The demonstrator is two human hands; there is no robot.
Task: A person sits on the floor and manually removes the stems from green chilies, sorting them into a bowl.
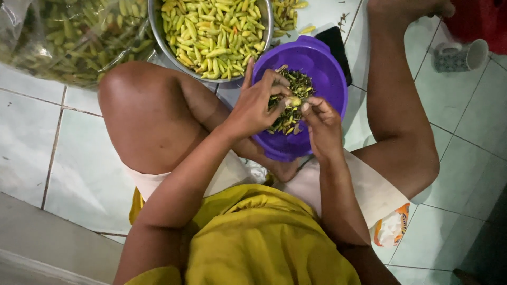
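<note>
Both my hands meet over a purple plastic bowl (327,74) that holds a heap of dark green chili stems (298,87). My left hand (256,103) and my right hand (319,121) pinch one small yellow-green chili (293,101) between their fingertips, just above the stems. A steel bowl (158,26) full of several stemless yellow-green chilies (211,31) stands right behind the purple bowl.
A clear plastic bag of green chilies (68,37) lies at the far left. A black phone (338,45) sits behind the purple bowl. A patterned mug (459,55) lies on its side at the right. My bent knees flank the bowls on the pale tile floor (63,153).
</note>
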